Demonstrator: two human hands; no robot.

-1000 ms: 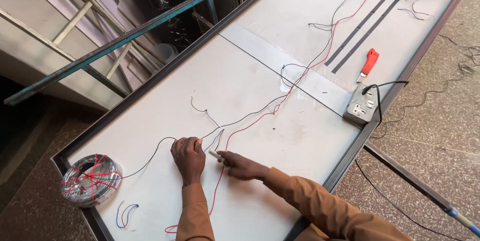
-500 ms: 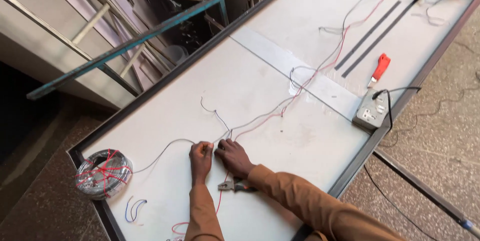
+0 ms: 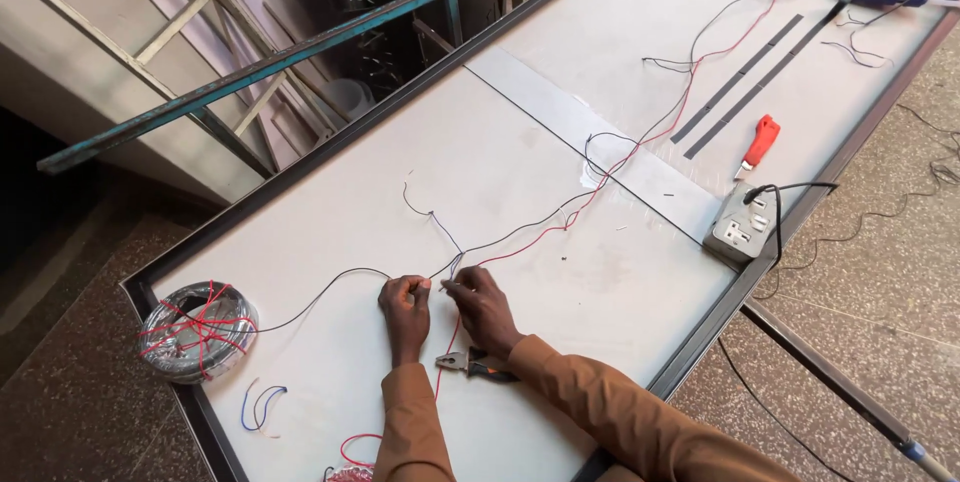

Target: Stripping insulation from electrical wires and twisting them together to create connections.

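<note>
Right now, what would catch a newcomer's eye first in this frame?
Both hands, the left hand and right hand, pinch thin black and red wires together at the near middle of a long white panel. Pliers lie under the right wrist, and a wire coil sits at the panel's near-left corner.

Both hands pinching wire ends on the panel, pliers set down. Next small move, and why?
Probably twist the two pinched ends together. The left hand and right hand meet fingertip to fingertip where the black wire and red wire come together, and the pliers lie on the white panel under the right wrist, so the work looks like fingers only. Whether the ends are stripped is too small to tell.
</note>
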